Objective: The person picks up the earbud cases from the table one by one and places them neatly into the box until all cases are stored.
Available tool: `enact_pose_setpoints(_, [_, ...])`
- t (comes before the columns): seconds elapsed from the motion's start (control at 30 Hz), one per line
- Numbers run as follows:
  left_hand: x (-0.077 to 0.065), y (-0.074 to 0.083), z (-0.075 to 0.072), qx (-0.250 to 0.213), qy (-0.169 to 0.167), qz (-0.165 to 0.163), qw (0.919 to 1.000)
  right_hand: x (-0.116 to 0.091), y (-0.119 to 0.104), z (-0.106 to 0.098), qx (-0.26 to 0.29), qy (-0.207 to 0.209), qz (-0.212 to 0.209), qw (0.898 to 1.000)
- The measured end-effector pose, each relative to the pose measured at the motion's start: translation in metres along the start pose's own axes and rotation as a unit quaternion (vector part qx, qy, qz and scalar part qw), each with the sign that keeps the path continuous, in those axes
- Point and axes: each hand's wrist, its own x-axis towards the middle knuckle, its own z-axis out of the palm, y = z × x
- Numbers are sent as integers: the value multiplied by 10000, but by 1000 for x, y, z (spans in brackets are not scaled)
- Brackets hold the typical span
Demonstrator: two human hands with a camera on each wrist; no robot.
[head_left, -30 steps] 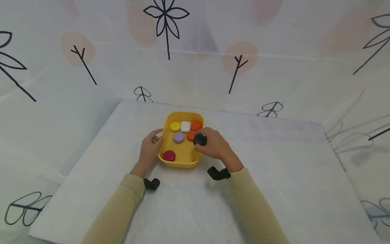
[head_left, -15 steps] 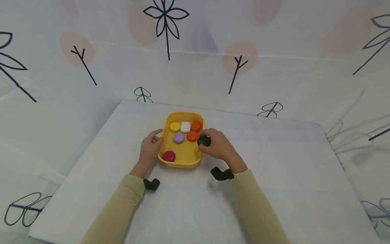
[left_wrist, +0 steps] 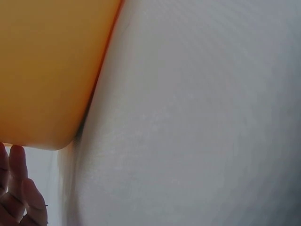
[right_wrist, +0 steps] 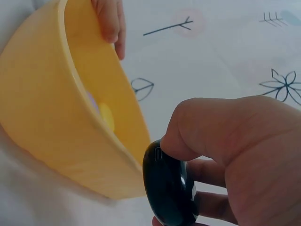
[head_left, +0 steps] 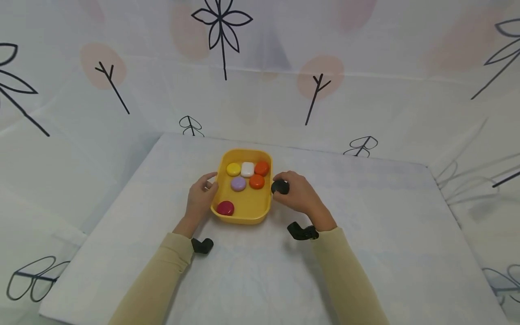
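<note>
A yellow tray-like container (head_left: pixel 243 220) stands on the white table and holds several rounded pieces. Among them are a yellow disc (head_left: pixel 233 169), a white squarish piece (head_left: pixel 247 169), a lilac disc (head_left: pixel 238 183), two orange-red discs (head_left: pixel 257 182) and a dark red disc (head_left: pixel 225 208). At the container's left rim, my left hand (head_left: pixel 200 195) holds the wall, with a digit over the edge in the right wrist view. My right hand (head_left: pixel 299 194) pinches a glossy black disc (right_wrist: pixel 168 183) between thumb and fingers, just outside the right wall.
White cloth covers the table (head_left: pixel 365 234). Behind and at both sides rises a pale sheet (head_left: pixel 260 108) printed with plant drawings. Each wrist wears a black band piece, such as the right one (head_left: pixel 302 231).
My right hand has carried the black disc rightward, from over the container to just past its right rim, uncovering an orange-red disc. The left hand and container have stayed put.
</note>
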Motion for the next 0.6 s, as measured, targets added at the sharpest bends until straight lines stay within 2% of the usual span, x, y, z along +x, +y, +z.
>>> enact_pose_setpoints(0.6, [-1,-1,0,4,31,150,9999,-10,16,-9,-109,225,454,9987])
